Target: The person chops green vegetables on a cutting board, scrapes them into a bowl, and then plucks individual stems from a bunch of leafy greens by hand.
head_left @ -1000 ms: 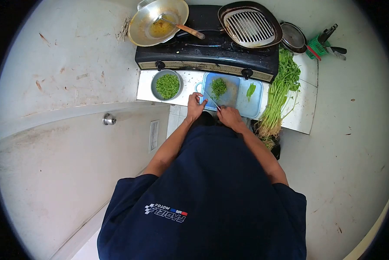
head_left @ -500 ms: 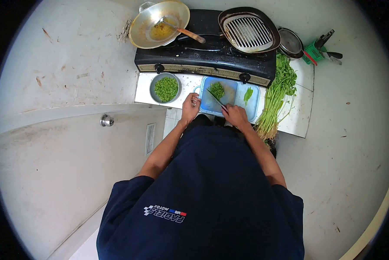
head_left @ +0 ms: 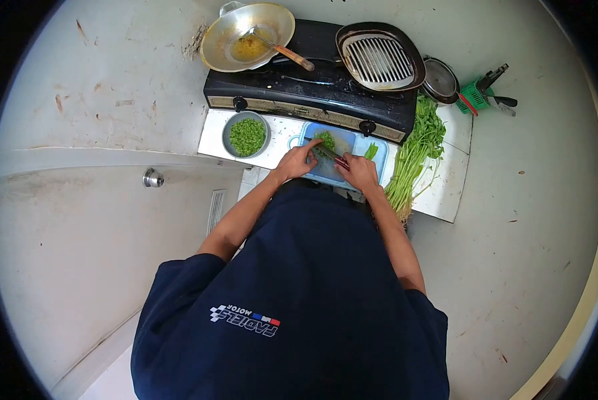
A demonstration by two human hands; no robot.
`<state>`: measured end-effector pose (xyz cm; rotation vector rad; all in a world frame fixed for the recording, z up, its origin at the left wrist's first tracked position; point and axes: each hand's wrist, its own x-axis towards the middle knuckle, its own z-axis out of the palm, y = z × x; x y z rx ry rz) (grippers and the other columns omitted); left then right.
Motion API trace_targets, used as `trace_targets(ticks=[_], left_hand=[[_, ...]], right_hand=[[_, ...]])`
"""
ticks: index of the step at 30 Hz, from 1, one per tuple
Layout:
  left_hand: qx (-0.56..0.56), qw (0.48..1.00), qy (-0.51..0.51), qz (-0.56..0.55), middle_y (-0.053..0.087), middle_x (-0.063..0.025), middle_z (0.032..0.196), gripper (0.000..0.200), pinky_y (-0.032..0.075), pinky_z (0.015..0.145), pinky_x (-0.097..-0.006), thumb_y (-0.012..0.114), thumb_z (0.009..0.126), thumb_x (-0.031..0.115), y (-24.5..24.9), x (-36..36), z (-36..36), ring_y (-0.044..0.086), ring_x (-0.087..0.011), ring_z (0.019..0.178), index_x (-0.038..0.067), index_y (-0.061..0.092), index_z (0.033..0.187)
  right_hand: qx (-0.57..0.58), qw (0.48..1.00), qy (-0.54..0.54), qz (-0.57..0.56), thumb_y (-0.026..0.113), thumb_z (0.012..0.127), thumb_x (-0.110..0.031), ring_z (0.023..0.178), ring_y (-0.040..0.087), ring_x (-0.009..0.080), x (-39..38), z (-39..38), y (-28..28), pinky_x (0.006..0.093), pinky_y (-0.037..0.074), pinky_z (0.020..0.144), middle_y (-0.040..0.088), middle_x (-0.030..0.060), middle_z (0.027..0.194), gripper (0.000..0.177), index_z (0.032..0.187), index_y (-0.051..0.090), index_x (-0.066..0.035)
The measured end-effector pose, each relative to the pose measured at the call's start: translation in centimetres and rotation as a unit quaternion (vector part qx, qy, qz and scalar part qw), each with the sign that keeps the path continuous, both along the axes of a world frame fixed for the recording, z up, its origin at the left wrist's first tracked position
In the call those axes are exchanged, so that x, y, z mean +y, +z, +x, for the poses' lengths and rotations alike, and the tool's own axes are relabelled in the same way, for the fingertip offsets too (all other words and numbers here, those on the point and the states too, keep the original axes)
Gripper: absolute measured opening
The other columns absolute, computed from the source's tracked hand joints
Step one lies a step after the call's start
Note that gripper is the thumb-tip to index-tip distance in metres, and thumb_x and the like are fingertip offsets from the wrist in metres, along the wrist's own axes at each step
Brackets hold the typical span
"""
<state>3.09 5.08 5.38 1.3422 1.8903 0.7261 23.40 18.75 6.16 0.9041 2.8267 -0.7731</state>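
My right hand [head_left: 359, 173] is closed round the handle of a kitchen knife [head_left: 328, 153], whose blade slants up and left over a light blue cutting board [head_left: 349, 136]. Beside the blade lies a small heap of chopped greens [head_left: 326, 139]. My left hand [head_left: 297, 163] is at the board's left side, its index finger stretched out to the blade's tip end and the heap, the thumb apart. A loose green leaf piece [head_left: 371, 151] rests on the board's right part. Left of the board, a grey bowl [head_left: 267, 141] holds more chopped greens [head_left: 247, 137].
Behind the board stands a black gas stove [head_left: 292, 87], bearing a wok [head_left: 212, 48] with a wooden-handled ladle [head_left: 293, 57] and a ridged grill pan [head_left: 379, 59]. A long bunch of leafy greens [head_left: 412, 157] lies at right, near a green basket [head_left: 471, 98] with utensils.
My left hand has come from the board's left edge to the knife blade and chopped heap, its index finger now extended. The whole view has shifted slightly.
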Motion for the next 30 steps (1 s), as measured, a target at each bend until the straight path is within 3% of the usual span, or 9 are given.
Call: trace_targets(ticks=[6,9,15,18,24,30], left_hand=[[-0.013,0.997,-0.067,-0.025,0.072,-0.0142,0.087,0.066,0.055,0.072,-0.0425,0.063,0.085,0.01,0.8,-0.5,1.0,0.071,-0.0321,0.077,0.019,0.047,0.149],[0.033,0.999,-0.041,0.009,0.072,-0.0134,0.087,0.066,0.056,0.071,-0.0402,0.063,0.086,0.01,-1.0,-1.1,0.8,0.071,-0.0289,0.074,0.018,0.047,0.149],[-0.042,0.997,0.064,-0.015,0.071,-0.0113,0.083,0.063,0.056,0.073,-0.0376,0.064,0.088,0.01,-0.5,-2.5,-0.7,0.071,-0.0243,0.074,0.016,0.049,0.148],[-0.082,0.991,0.099,-0.036,0.071,-0.0102,0.083,0.059,0.055,0.074,-0.0366,0.063,0.09,0.007,-0.3,-3.8,-1.0,0.07,-0.0215,0.074,0.014,0.05,0.147],[-0.073,0.989,0.124,-0.012,0.071,-0.0099,0.085,0.057,0.057,0.071,-0.0338,0.061,0.092,0.005,-1.5,-6.4,-1.0,0.068,-0.0168,0.069,0.013,0.05,0.147],[-0.164,0.977,0.135,-0.029,0.07,-0.0095,0.079,0.055,0.055,0.069,-0.0354,0.062,0.093,0.006,-0.3,-6.7,-0.5,0.068,-0.0189,0.068,0.013,0.049,0.147]], right_hand=[[0.111,0.994,0.004,-0.008,0.069,0.091,-0.035,0.081,0.069,0.0374,-0.3,1.4,-2.1,0.0468,0.055,0.072,0.069,0.014,0.092,0.029,0.1,0.07,-0.007],[0.166,0.985,0.023,-0.029,0.072,0.089,-0.033,0.079,0.068,0.0377,-0.2,1.9,-1.8,0.0467,0.054,0.071,0.068,0.0138,0.09,0.029,0.099,0.07,-0.005],[0.185,0.982,0.025,-0.02,0.076,0.086,-0.036,0.076,0.066,0.0376,0.2,3.8,-2.6,0.0469,0.052,0.068,0.066,0.0138,0.086,0.034,0.094,0.067,-0.004],[0.149,0.986,0.022,-0.065,0.075,0.087,-0.038,0.078,0.066,0.0365,0.8,4.4,-3.3,0.0464,0.05,0.069,0.066,0.0129,0.087,0.035,0.092,0.065,-0.005],[0.107,0.992,0.068,-0.009,0.069,0.09,-0.046,0.086,0.066,0.0322,2.2,3.3,-4.2,0.0465,0.044,0.073,0.066,0.0078,0.09,0.038,0.097,0.066,-0.01],[0.09,0.993,0.065,-0.027,0.071,0.088,-0.048,0.086,0.066,0.031,3.9,-0.5,-3.5,0.0462,0.045,0.076,0.066,0.0067,0.09,0.038,0.096,0.068,-0.011]])
